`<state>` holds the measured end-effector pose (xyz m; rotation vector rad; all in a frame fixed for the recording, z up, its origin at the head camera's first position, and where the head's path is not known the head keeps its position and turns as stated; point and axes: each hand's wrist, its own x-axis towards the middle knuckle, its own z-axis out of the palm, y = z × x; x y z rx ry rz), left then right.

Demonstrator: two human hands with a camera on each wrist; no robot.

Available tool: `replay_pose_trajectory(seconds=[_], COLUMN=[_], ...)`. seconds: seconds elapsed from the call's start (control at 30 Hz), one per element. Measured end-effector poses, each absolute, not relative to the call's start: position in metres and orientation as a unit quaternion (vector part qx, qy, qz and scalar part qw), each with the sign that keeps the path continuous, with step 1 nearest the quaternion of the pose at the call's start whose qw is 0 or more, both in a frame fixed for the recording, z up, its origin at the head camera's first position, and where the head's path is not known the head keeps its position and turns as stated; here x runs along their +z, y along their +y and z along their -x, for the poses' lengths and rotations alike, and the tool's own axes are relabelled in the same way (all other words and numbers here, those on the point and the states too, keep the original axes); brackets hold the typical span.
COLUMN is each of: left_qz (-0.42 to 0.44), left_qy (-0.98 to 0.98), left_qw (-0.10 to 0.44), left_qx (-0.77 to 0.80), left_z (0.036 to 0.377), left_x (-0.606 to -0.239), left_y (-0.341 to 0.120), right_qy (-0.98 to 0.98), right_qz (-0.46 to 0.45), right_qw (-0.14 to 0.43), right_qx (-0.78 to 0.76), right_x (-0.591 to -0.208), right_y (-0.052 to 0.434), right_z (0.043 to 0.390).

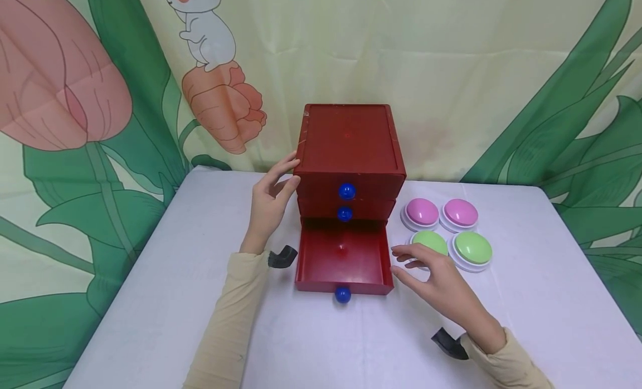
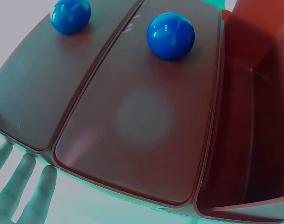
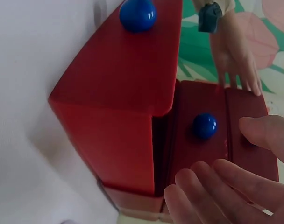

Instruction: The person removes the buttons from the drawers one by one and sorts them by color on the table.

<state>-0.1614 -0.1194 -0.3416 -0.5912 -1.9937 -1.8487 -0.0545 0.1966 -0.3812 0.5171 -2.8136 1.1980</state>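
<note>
A dark red three-drawer cabinet stands at the back of the table, with a blue round knob on each drawer. Its bottom drawer is pulled out and bare inside, while the upper two are closed. My left hand rests its fingertips on the cabinet's left side near the top; those fingers show against that side in the left wrist view. Beside the open drawer's right wall is my right hand, fingers loosely bent and holding nothing. The right wrist view shows its fingers in front of the cabinet.
Two pink push lights and two green push lights sit to the right of the cabinet, the green ones close behind my right hand. A printed curtain hangs behind the white table.
</note>
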Motion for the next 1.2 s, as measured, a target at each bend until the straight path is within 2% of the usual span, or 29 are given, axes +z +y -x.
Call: replay_pose_trajectory(seconds=[0.3,0.67,0.97,1.2], left_qz=[0.207,0.223,0.217,0.216], left_qy=[-0.702,-0.693,-0.699,-0.699], left_qw=[0.178,0.192,0.188,0.187], left_qx=[-0.657,-0.659,-0.655,-0.655], left_z=[0.161,0.168,0.163,0.163], left_x=[-0.342,-0.351,-0.345,-0.344], left_y=[-0.119,-0.121,-0.120,-0.120], right_qy=[-0.884,-0.885,-0.879,-0.860], right_qz=[-0.200,-0.195,-0.218,-0.254], right_qw=[0.003,-0.041,-0.033,-0.056], right_qx=[0.423,0.420,0.423,0.438], right_x=[-0.383,-0.382,-0.383,-0.388], right_y=[0.181,0.166,0.159,0.155], right_z=[0.049,0.043,0.037,0.035])
